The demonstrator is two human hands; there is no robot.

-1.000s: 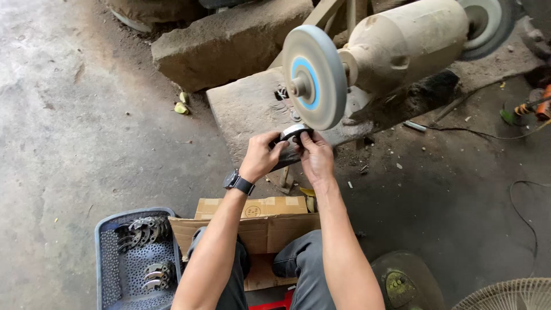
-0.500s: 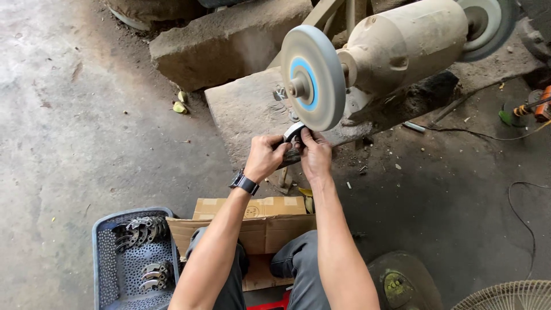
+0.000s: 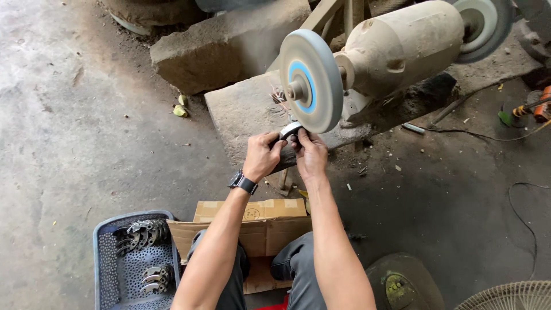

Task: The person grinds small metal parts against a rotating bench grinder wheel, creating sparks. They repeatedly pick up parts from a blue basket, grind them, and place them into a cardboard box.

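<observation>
Both arms are reaching forward toward the grinder (image 3: 396, 49). The left hand (image 3: 263, 156) and the right hand (image 3: 311, 154) are gripping together a small metal part (image 3: 290, 130), pressing it under the wheel (image 3: 311, 80).

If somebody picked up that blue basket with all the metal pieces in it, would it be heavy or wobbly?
Probably heavy for its size: the blue basket holds two heaps of curved metal pieces. Its thin perforated plastic walls might flex a little when lifted. The pieces lie loose, so they would likely slide and rattle if it tipped.
</observation>
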